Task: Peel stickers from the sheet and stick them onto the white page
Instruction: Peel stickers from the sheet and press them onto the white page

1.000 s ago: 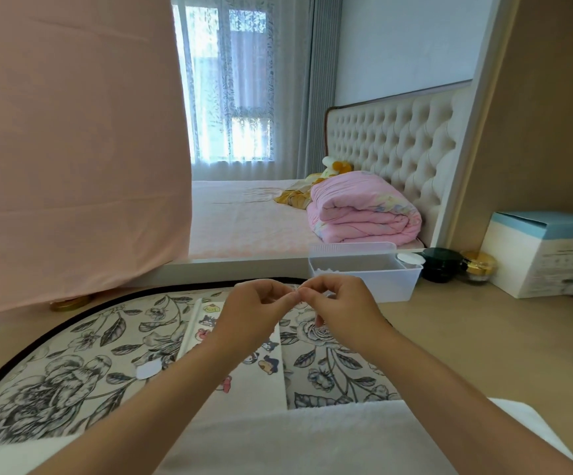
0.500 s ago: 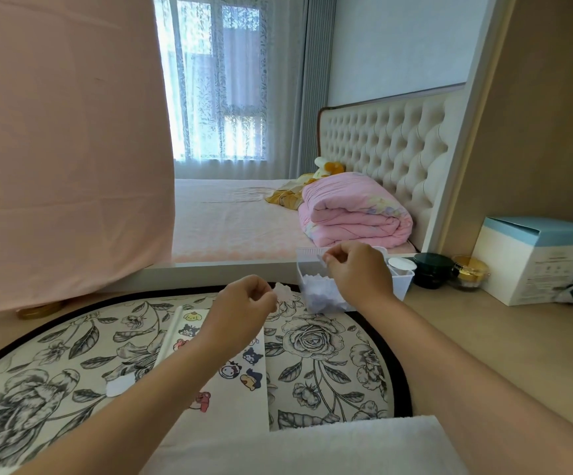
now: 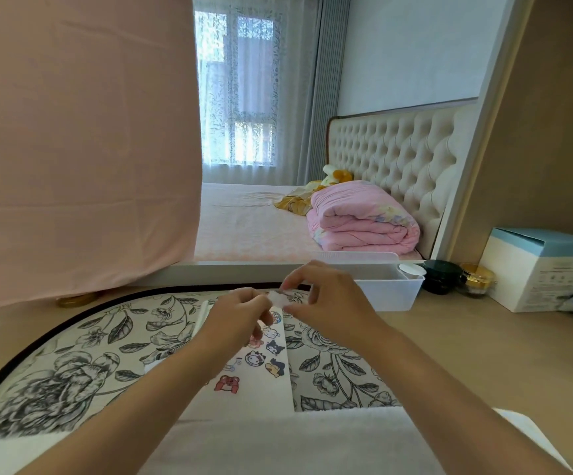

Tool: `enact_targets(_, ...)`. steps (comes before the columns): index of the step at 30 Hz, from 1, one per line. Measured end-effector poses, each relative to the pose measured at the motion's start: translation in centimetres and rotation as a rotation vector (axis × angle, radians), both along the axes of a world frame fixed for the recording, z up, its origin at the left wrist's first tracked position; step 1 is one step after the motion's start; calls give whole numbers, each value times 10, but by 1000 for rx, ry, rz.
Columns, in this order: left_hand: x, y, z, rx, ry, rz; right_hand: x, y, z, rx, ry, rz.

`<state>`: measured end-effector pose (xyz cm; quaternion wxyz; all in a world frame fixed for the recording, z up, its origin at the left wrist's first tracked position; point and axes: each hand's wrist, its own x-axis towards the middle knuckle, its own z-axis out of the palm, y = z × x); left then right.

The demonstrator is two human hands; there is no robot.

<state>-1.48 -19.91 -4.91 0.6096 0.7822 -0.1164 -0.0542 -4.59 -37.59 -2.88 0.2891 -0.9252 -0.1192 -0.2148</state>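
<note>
Now that our right hand (image 3: 326, 303) is back from the plastic bin (image 3: 391, 296), it and our left hand (image 3: 237, 315) both pinch a sticker piece (image 3: 276, 298) just above the white page (image 3: 254, 395), so we guess the next peel is starting.

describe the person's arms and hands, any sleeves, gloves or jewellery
No gloves, rings or watch show on the left hand or right hand. The left arm and right arm are uncovered as far as the frame's lower edge; no sleeve is visible.
</note>
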Motion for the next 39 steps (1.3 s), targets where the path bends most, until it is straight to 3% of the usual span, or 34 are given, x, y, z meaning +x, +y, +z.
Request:
enact_targets(6,-26,25,2,-12,69,-56,-20,30,-19,-93,-170,31)
enact_targets(10,-34,40,-1,-87,132,-75,-31,45,-25,22,-178,46)
enact_targets(15,-41,61,-15,-99,144,-149,-47,64,-17,546,120,68)
enact_targets(20,-48,73,-28,-124,-85,-114,-55,63,-23,767,368,103)
enact_targets(27,-44,67,-36,42,-305,-22,-50,65,-29,761,404,78)
enact_targets(39,-44,68,-39,108,-349,24,-44,66,-32,545,273,0)
